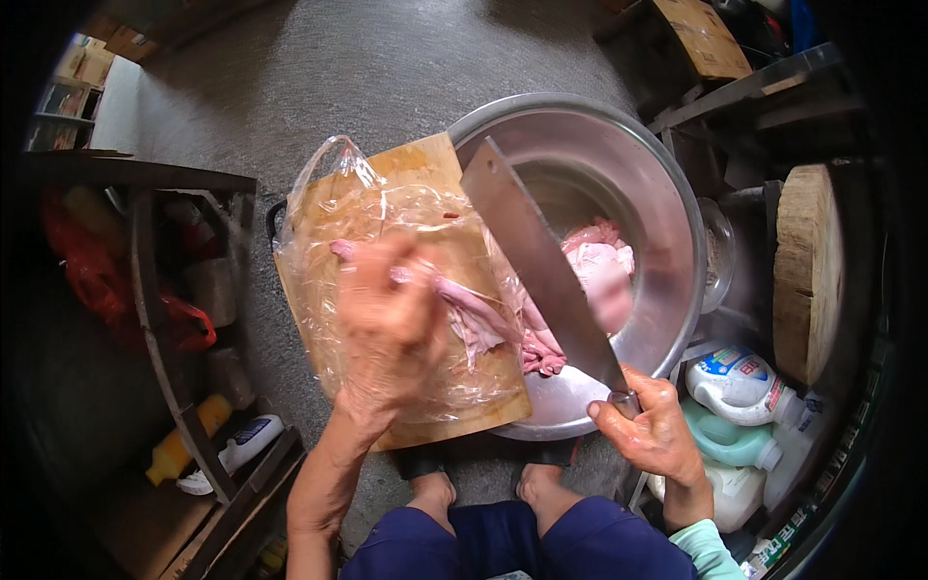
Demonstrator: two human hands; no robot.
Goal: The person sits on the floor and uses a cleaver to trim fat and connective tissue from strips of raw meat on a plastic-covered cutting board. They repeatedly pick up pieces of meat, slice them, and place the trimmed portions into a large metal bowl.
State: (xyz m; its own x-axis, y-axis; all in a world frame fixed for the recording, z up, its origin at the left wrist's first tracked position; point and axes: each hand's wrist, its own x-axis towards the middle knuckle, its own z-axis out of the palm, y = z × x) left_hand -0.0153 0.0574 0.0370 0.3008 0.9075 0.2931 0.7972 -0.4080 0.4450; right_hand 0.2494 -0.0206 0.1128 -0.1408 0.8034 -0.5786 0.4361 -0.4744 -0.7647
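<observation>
On my left a dark shelf (pixel 147 280) holds a red plastic bag (pixel 92 253), a yellow bottle (pixel 190 440) and a white one; on my right stand a thick wooden slab (pixel 804 271) and several plastic jugs (pixel 739 385). Before me, the cutting board (pixel 425 159) overlaps the left part of a wide metal basin (pixel 669 208), with crumpled clear plastic (pixel 425 205) spread over the wood. My right hand (pixel 650 425) is clamped round the handle of the cleaver (pixel 551 259), whose blade slants up and left over the basin, between me and some of the pink meat (pixel 597 263) inside it.

The pale strip of meat (pixel 474 307) lies on the board, running from under my left hand (pixel 391 300) rightward to the board's edge by the blade. That hand is blurred, so I can't tell whether its fingers are closed on the meat or just over it. The blade hides part of the basin, and the shelf's depths are too dark to make out.
</observation>
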